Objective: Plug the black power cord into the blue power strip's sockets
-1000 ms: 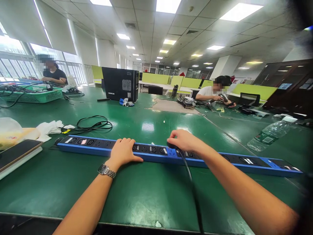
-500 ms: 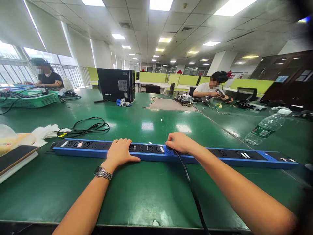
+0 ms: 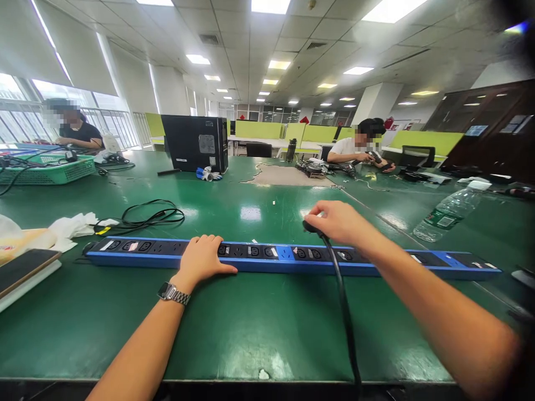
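A long blue power strip (image 3: 137,259) with black sockets lies across the green table. Over its left half, my left hand (image 3: 203,256) grips it, fingers on the far side and thumb along the near edge. My right hand (image 3: 338,223) pinches a black plug (image 3: 310,226) in the air above the strip, right of the blue socket (image 3: 286,253), which now shows uncovered. From the plug a thick black cord (image 3: 343,301) hangs down past the table's front edge. The plug's pins are hidden from me.
A phone (image 3: 29,267), crumpled tissue (image 3: 73,228) and coiled black cable (image 3: 154,214) lie at left. A plastic bottle (image 3: 449,214) is at right. Farther back are a black computer case (image 3: 188,142), gloves (image 3: 208,174), a green basket (image 3: 54,174) and two people working.
My right hand has pulled the plug out of the blue socket and carried it up and to the right, the cord following. My left hand stays on the strip.
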Demonstrator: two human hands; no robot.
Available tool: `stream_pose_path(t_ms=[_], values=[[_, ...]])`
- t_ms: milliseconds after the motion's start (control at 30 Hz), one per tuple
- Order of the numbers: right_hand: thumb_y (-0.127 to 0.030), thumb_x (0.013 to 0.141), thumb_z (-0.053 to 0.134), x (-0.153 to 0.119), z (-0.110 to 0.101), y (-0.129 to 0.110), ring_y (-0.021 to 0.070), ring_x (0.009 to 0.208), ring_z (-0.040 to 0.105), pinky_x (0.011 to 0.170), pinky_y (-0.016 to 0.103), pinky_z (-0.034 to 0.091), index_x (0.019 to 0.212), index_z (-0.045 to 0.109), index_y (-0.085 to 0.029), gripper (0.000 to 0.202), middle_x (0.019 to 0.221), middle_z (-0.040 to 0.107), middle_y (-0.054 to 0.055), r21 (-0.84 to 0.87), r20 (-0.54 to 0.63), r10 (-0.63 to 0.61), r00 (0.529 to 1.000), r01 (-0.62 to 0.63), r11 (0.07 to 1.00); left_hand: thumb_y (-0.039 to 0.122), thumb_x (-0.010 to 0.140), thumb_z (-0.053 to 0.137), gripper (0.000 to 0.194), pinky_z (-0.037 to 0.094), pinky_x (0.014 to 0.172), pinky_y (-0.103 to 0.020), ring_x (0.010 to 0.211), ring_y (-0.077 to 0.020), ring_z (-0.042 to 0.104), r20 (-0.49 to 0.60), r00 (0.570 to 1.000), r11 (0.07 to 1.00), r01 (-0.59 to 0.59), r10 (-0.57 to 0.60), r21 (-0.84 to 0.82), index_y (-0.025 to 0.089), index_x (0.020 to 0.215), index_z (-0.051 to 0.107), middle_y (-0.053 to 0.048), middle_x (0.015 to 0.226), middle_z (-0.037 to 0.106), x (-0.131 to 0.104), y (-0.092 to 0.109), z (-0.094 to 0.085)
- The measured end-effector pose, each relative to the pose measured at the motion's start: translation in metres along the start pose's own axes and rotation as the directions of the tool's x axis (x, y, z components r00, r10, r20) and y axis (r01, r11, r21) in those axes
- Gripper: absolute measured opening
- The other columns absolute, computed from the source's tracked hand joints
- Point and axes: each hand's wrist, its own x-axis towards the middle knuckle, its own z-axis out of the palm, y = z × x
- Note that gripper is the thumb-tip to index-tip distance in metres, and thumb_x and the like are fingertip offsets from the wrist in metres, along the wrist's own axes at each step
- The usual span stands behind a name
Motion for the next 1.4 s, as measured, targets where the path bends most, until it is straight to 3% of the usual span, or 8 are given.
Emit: stream_pose_path(t_ms=[100, 300, 633, 767, 833, 1067, 1200, 1400], values=[[-0.039, 0.077, 0.056, -0.003, -0.007, 0.035, 0.0159, 0.064, 0.058, 0.058, 0.026, 0.037, 0.070, 0.067, -0.020, 0.022, 0.067, 0.067, 0.001, -0.019, 0.121, -0.013, 0.993, 0.015, 1.000, 0.080, 0.059, 0.063, 0.078, 0.040, 0.089, -0.042, 0.103, -0.0327, 0.059, -0.002, 1.000, 1.000, 0.000, 0.000, 0.004, 0.020, 0.109, 0.061, -0.011, 0.108, 0.068, 0.000, -0.001, 0.001], [-0.045, 0.079, 0.053, -0.006, 0.028, 0.095, 0.0166, 0.063, 0.059, 0.059, 0.026, 0.039, 0.075, 0.068, -0.021, 0.029, 0.061, 0.064, 0.000, -0.002, 0.214, 0.006, 0.977, -0.006, 1.000, 0.081, 0.058, 0.063, 0.078, 0.040, 0.089, -0.041, 0.102, -0.0321, 0.060, -0.007, 1.000, 1.000, 0.001, -0.001, 0.001, 0.021, 0.107, 0.061, -0.011, 0.107, 0.068, 0.000, -0.002, 0.002], [-0.039, 0.079, 0.053, -0.007, 0.028, 0.089, 0.0189, 0.069, 0.062, 0.060, 0.026, 0.040, 0.077, 0.068, -0.020, 0.024, 0.072, 0.069, 0.004, -0.114, 0.167, -0.014, 0.986, 0.033, 0.993, 0.080, 0.061, 0.062, 0.079, 0.040, 0.090, -0.043, 0.103, -0.0323, 0.059, 0.001, 1.000, 1.000, -0.002, 0.002, 0.012, 0.019, 0.111, 0.061, -0.011, 0.108, 0.068, 0.000, 0.000, 0.001], [-0.041, 0.080, 0.052, -0.009, -0.002, 0.057, 0.0174, 0.065, 0.061, 0.057, 0.026, 0.039, 0.075, 0.068, -0.020, 0.027, 0.070, 0.069, 0.003, 0.001, -0.026, 0.053, 0.998, -0.053, 0.999, 0.080, 0.060, 0.063, 0.080, 0.040, 0.090, -0.043, 0.103, -0.0329, 0.059, -0.008, 1.000, 1.000, -0.001, 0.001, 0.010, 0.019, 0.110, 0.061, -0.011, 0.109, 0.068, 0.000, -0.001, 0.002], [-0.041, 0.081, 0.052, -0.012, -0.005, 0.024, 0.0161, 0.063, 0.060, 0.056, 0.025, 0.039, 0.075, 0.068, -0.020, 0.027, 0.070, 0.070, 0.003, 0.115, -0.002, 0.031, 1.000, -0.031, 0.993, 0.080, 0.059, 0.063, 0.079, 0.039, 0.089, -0.042, 0.103, -0.0328, 0.060, -0.008, 1.000, 1.000, 0.003, -0.003, 0.015, 0.019, 0.110, 0.061, -0.011, 0.108, 0.068, 0.000, -0.001, 0.002], [-0.029, 0.083, 0.056, -0.005, 0.072, -0.091, 0.0146, 0.081, 0.063, 0.068, 0.022, 0.041, 0.080, 0.071, -0.017, 0.019, 0.090, 0.074, 0.004, 0.269, 0.152, -0.173, 0.973, 0.127, 0.955, 0.079, 0.058, 0.065, 0.076, 0.038, 0.092, -0.042, 0.104, -0.0320, 0.059, -0.016, 1.000, 1.000, 0.006, -0.005, 0.023, 0.022, 0.108, 0.061, -0.010, 0.109, 0.068, 0.000, -0.001, 0.003], [-0.029, 0.081, 0.057, 0.011, 0.096, -0.111, 0.0168, 0.085, 0.065, 0.069, 0.023, 0.042, 0.085, 0.072, -0.018, 0.020, 0.094, 0.074, 0.006, 0.219, 0.184, -0.125, 0.975, 0.084, 0.972, 0.079, 0.058, 0.066, 0.076, 0.039, 0.092, -0.043, 0.103, -0.0319, 0.059, -0.015, 1.000, 0.999, 0.008, -0.008, 0.032, 0.021, 0.107, 0.061, -0.010, 0.106, 0.068, 0.000, -0.001, 0.005], [-0.026, 0.079, 0.056, 0.018, 0.091, -0.124, 0.0194, 0.082, 0.066, 0.066, 0.026, 0.044, 0.092, 0.073, -0.018, 0.023, 0.095, 0.074, 0.009, 0.119, 0.300, -0.121, 0.946, 0.089, 0.989, 0.079, 0.057, 0.067, 0.075, 0.039, 0.090, -0.042, 0.100, -0.0310, 0.060, -0.021, 1.000, 1.000, 0.001, -0.001, 0.025, 0.019, 0.103, 0.062, -0.010, 0.102, 0.068, -0.001, 0.000, 0.003]])
